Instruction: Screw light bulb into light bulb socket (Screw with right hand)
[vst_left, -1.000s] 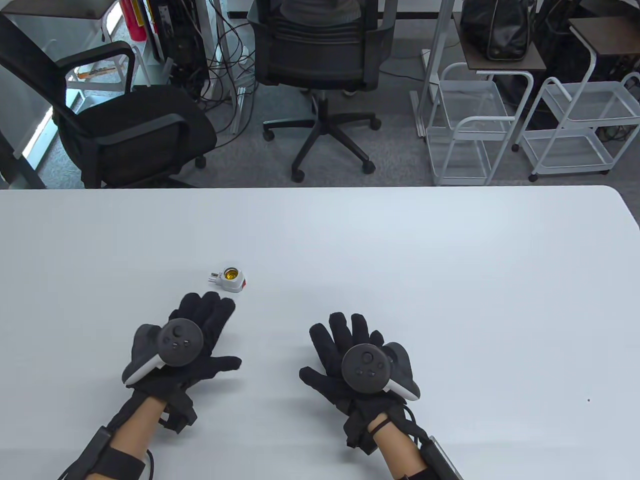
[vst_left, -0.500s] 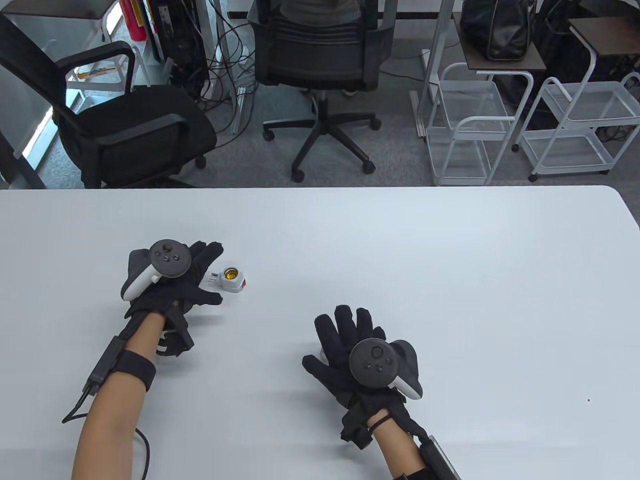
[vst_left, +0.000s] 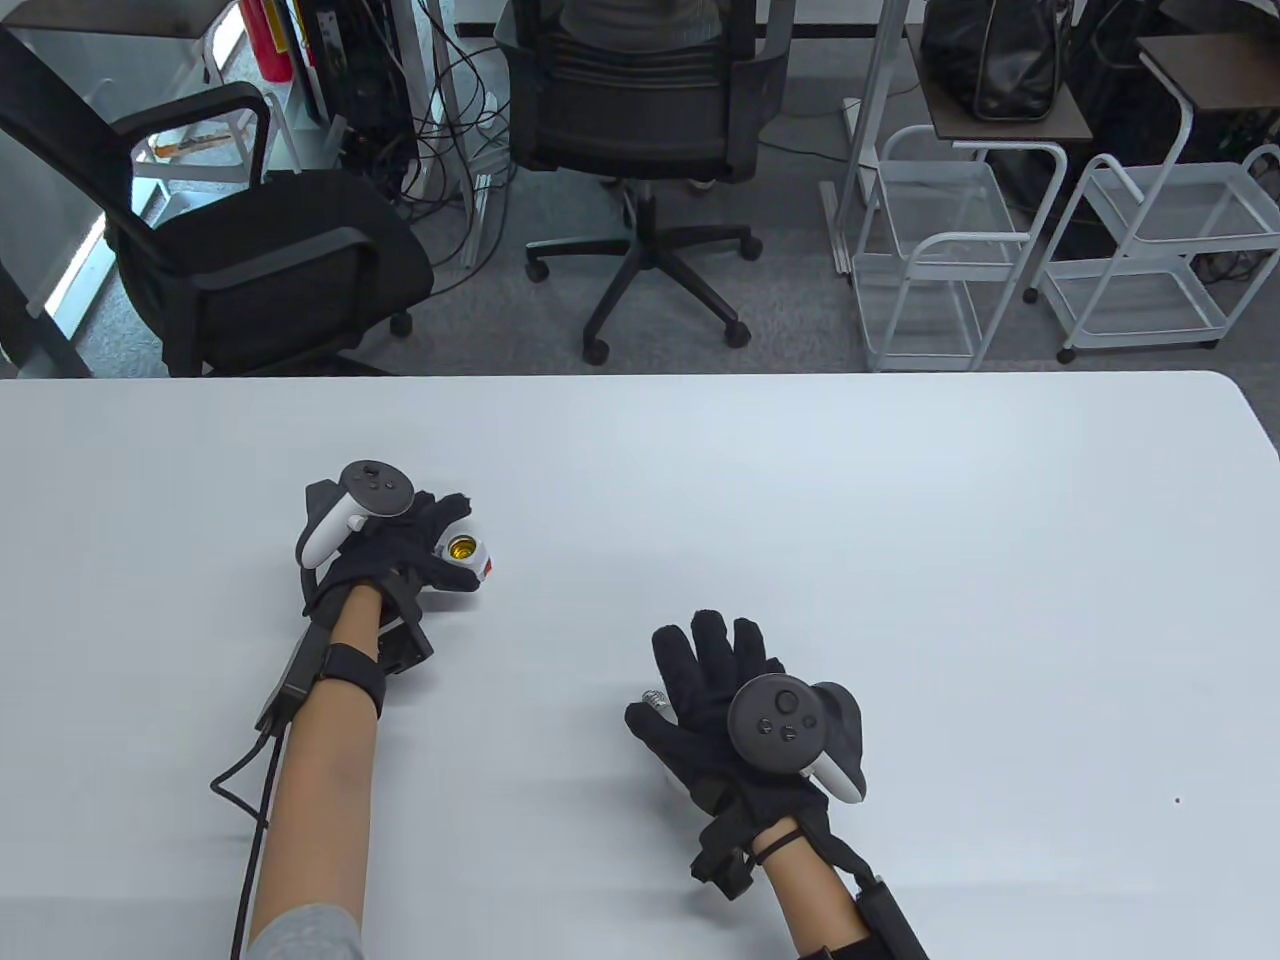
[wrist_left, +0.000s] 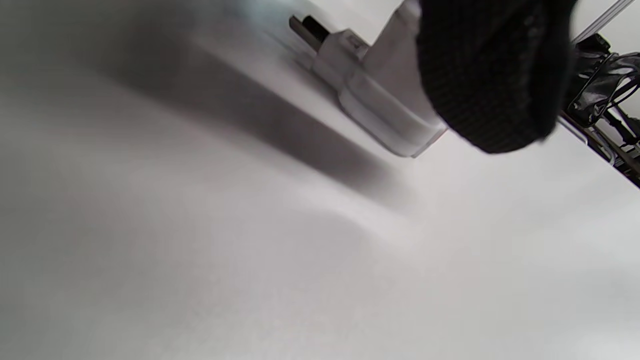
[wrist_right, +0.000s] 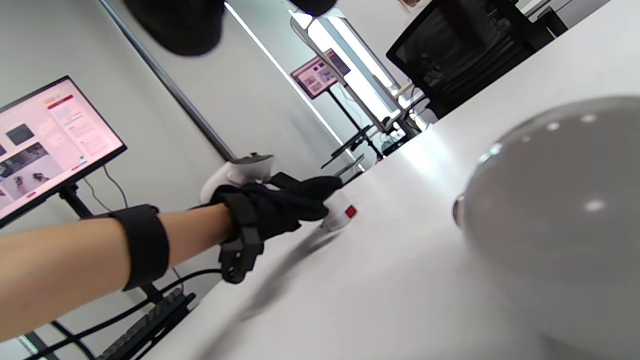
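The light bulb socket (vst_left: 465, 560) is a small white plug-in adapter sitting on the white table (vst_left: 900, 560), left of centre, with its opening facing up so you can see the brassy yellow threaded inside, plus a little red switch on its right side. From the left wrist view you can see its metal plug prongs sticking out sideways and its rounded white body (wrist_left: 385, 100) flat on the table. The left hand (vst_left: 390, 550) is wrapped around it, thumb on the near side and fingers over the far side. The light bulb (wrist_right: 555, 220) is under the right hand (vst_left: 730, 690), well apart from the socket; it's frosted white, and its silver screw base pokes out by the thumb. That hand is curled over the bulb, holding it.
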